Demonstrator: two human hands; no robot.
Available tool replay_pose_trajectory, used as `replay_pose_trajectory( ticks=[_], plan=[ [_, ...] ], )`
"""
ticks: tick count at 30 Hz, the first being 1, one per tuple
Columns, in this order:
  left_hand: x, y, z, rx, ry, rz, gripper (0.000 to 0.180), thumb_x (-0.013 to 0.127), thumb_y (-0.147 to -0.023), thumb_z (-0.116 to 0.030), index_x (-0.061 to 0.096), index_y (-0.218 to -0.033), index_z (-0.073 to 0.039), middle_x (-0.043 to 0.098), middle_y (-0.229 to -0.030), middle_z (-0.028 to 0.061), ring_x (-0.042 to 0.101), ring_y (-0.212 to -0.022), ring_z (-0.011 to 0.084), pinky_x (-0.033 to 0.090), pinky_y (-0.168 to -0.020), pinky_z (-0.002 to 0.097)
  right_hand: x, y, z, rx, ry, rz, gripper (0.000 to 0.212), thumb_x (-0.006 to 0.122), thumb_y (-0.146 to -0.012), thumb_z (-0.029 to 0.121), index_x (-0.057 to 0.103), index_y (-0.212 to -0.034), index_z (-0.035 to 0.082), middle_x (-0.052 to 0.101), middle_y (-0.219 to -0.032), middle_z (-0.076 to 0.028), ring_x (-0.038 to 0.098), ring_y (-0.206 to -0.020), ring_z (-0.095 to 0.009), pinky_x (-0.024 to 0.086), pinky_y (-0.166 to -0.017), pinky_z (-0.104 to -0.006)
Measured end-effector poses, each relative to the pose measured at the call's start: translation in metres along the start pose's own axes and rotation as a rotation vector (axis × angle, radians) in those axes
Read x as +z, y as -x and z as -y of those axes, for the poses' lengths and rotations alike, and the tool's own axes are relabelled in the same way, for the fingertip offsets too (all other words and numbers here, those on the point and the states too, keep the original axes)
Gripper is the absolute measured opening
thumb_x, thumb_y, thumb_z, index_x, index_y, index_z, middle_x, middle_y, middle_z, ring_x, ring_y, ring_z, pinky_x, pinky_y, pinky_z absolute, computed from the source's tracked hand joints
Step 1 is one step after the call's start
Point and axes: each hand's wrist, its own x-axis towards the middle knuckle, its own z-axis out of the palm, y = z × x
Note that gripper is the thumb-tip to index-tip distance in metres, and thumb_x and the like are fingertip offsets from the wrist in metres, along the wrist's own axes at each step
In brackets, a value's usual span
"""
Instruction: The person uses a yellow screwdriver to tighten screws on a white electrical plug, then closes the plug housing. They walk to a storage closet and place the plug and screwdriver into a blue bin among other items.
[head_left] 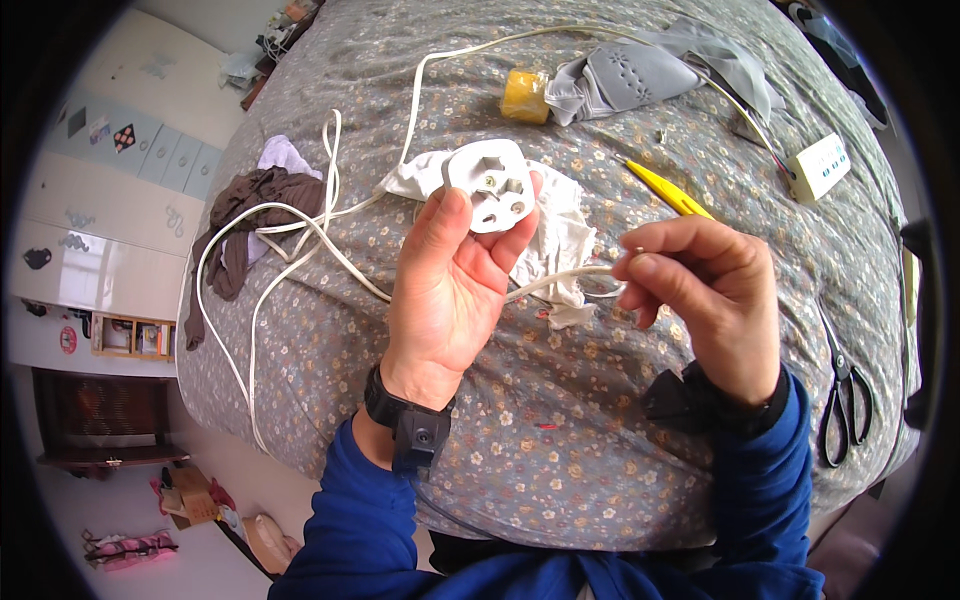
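Note:
My left hand, palm up, is closed round a white plastic plug housing, with its hollow inside and round holes facing up. To the right, the thumb and forefinger of my right hand are pinched together. A tiny piece shows at those fingertips, too small to name. A white cable passes from behind my left hand toward the right fingers; whether they touch it I cannot tell. White crumpled cloth lies beneath the housing.
On the flowered bedspread lie a yellow pointed tool, black-handled scissors and a white socket box. A yellow tape roll touches grey cloth. Looped cable and brown cloth lie left.

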Motion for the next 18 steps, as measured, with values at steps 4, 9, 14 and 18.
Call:
replay_pose_trajectory(
  ticks=[4, 9, 14, 18],
  plan=[
    [0.008, 0.007, 0.006, -0.043, -0.008, 0.007, 0.041, 0.062, -0.099, -0.023, 0.052, -0.132, -0.001, 0.061, -0.13, 0.0132, 0.059, -0.123, 0.0256, 0.054, -0.101, 0.0361, 0.011, 0.006, 0.001, -0.046, 0.162, 0.06, 0.008, 0.066, -0.092, -0.002, 0.068, -0.098, -0.005, 0.072, -0.082, -0.008, 0.069, -0.07, -0.012, 0.052, -0.056, -0.0206],
    [0.012, 0.012, 0.01, -0.043, -0.038, 0.013, 0.041, 0.062, -0.098, -0.023, 0.051, -0.132, -0.002, 0.06, -0.131, 0.014, 0.059, -0.124, 0.0254, 0.054, -0.101, 0.0359, 0.021, 0.001, -0.014, -0.094, 0.157, 0.022, 0.006, 0.073, -0.084, -0.002, 0.068, -0.088, -0.002, 0.068, -0.072, -0.005, 0.064, -0.063, -0.008, 0.049, -0.054, -0.0228],
    [0.012, 0.012, 0.009, -0.061, -0.06, 0.033, 0.041, 0.062, -0.098, -0.024, 0.051, -0.131, -0.003, 0.059, -0.132, 0.0147, 0.058, -0.124, 0.026, 0.053, -0.102, 0.0363, 0.016, -0.001, -0.014, -0.238, 0.364, 0.057, 0.01, 0.073, -0.082, -0.005, 0.069, -0.091, -0.002, 0.068, -0.082, -0.005, 0.064, -0.075, -0.01, 0.051, -0.067, -0.0242],
    [0.012, 0.014, 0.011, -0.036, -0.058, 0.022, 0.042, 0.063, -0.098, -0.025, 0.051, -0.132, -0.003, 0.059, -0.132, 0.0151, 0.058, -0.125, 0.0259, 0.053, -0.102, 0.0365, 0.02, 0.003, -0.008, -0.309, 0.406, 0.014, 0.011, 0.072, -0.082, -0.008, 0.069, -0.091, -0.003, 0.068, -0.083, -0.006, 0.065, -0.078, -0.01, 0.052, -0.069, -0.0238]
  ],
)
